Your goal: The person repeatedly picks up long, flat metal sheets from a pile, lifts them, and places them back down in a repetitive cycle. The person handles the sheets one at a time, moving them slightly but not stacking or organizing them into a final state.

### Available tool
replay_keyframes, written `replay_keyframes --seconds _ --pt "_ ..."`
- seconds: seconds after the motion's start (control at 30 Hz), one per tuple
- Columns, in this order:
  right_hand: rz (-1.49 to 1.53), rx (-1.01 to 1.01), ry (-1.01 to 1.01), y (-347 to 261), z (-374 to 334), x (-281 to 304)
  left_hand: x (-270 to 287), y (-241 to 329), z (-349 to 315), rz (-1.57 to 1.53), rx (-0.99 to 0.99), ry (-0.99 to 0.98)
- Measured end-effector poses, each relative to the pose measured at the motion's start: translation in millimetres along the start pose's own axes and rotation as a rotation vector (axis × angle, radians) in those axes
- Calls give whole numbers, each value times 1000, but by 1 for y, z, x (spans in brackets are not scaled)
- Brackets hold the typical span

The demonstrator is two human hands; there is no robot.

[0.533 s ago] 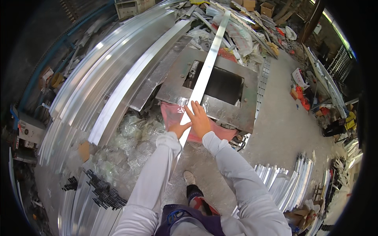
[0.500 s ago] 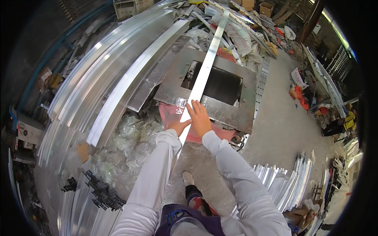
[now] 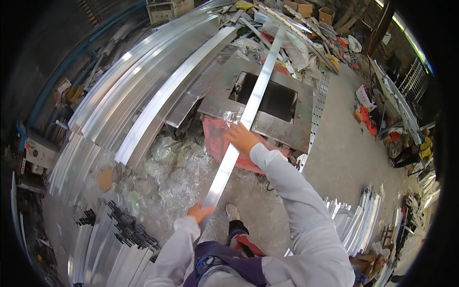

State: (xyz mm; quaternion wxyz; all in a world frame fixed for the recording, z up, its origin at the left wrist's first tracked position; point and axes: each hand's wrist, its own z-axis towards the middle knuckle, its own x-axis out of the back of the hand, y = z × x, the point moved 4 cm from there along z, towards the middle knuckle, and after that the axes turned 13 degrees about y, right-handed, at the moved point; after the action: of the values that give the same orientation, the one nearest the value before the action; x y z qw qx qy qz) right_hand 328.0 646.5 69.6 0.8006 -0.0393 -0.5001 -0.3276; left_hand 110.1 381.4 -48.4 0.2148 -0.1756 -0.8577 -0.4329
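A long, flat silver aluminium profile (image 3: 260, 86) runs from near my body out across a grey metal table (image 3: 217, 98) with a dark rectangular opening. My left hand (image 3: 199, 211) grips the profile's left edge close to its near end, thumb on top and the other fingers partly hidden. Farther along, just short of the table, my right hand (image 3: 241, 138) lies across the profile, fingers bent over its left edge. Red plastic sheeting (image 3: 217, 143) hangs at the table's near side, partly behind the profile.
Long aluminium profiles (image 3: 158, 81) are stacked to the left. Bundled profiles with dark ends (image 3: 129, 229) lie at the lower left, and another bundle (image 3: 356, 220) at the lower right. Crumpled clear film (image 3: 174, 167) covers floor beside the table. Scrap and cartons (image 3: 299, 9) lie beyond. A person in yellow (image 3: 425, 148) is far right.
My left hand has slid back along the profile toward my body, away from the right hand. My right hand now reaches across the profile with its fingers over the left edge.
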Motion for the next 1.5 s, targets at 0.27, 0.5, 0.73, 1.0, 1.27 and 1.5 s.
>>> replay_keyframes --seconds 0.27,0.5,0.73,1.0,1.27,1.5 --pt "468 208 -200 -290 -63 57 16 -291 -230 -277 251 -196" --pt "733 259 -251 -481 -95 125 72 -374 -404 -303 473 -60" --pt "606 385 -639 -472 -68 84 66 -364 -377 184 312 296" --pt "328 207 -250 -165 -36 23 17 -160 -155 -10 -98 157" --pt "57 63 -118 69 0 -6 -49 52 15 -224 -39 -135" --pt "-20 94 -234 60 -5 3 -33 43 5 -237 -83 -91"
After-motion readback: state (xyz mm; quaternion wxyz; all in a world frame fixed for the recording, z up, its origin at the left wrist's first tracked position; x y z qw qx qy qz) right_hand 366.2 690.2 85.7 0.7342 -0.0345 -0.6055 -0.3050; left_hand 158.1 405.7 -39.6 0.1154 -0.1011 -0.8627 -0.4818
